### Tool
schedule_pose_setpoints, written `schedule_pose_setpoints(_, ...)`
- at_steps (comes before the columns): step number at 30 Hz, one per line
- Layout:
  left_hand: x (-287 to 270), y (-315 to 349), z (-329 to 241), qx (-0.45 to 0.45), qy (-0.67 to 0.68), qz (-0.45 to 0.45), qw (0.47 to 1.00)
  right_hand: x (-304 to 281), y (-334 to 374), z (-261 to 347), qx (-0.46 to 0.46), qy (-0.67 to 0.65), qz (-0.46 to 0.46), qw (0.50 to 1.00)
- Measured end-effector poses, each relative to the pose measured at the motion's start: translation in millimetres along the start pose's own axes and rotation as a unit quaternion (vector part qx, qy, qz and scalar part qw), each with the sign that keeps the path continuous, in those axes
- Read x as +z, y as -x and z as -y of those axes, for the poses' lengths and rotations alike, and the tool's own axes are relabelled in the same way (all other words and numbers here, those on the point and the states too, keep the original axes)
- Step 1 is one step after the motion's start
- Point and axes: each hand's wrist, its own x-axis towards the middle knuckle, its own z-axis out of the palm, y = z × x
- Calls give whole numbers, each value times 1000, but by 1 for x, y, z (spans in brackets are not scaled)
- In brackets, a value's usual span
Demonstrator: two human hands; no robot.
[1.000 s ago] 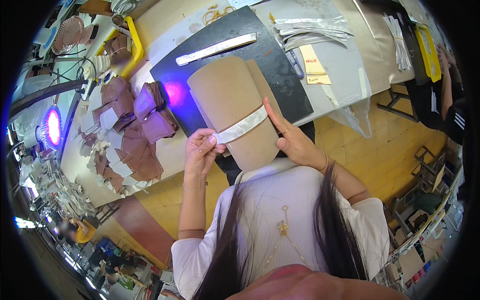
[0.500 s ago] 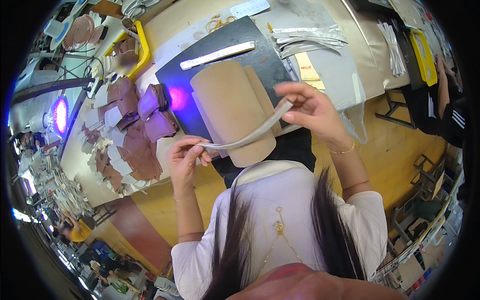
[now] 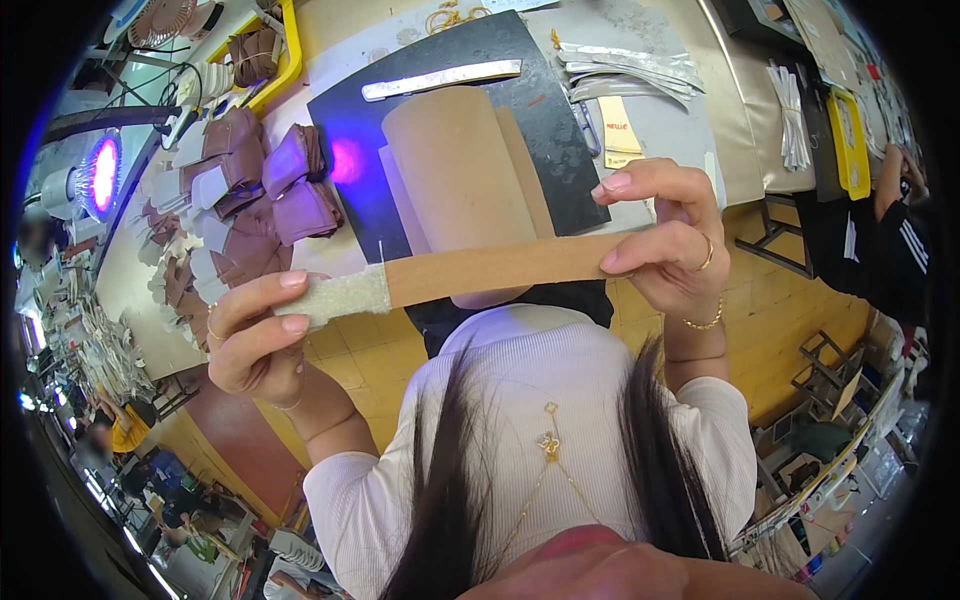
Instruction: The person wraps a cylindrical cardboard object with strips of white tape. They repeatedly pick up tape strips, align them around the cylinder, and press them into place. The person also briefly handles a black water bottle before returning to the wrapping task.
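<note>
While hands [image 3: 255,338] [image 3: 675,238] pinch strip [image 3: 500,268], yellow tray [image 3: 293,48] contains brown bundle [image 3: 253,57].

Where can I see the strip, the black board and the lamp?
Strip [image 3: 470,276]: head view, on its brown stretch.
Black board [image 3: 557,140]: head view, bare right side.
Lamp [image 3: 104,174]: head view, glowing face.

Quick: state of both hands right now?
Left hand: closed, pinching the pale, fuzzy end of the strip.
Right hand: closed on the strip's brown end, thumb in front.
</note>
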Motion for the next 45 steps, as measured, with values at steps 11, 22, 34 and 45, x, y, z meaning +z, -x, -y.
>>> schedule_pose_setpoints(11,30,-45,95,-314,179,-61,931,12,-35,-83,322,-284,-97,898)
schedule_pose_setpoints(22,50,-43,214,-348,-235,181,889,14,-37,-165,362,43,-123,923)
schedule_pose_setpoints(34,-45,-21,107,-494,50,82,864,-75,-6,-210,169,464,2,870)
schedule_pose_setpoints(45,-272,15,198,-501,-212,-104,832,-69,-22,-193,143,492,102,852)
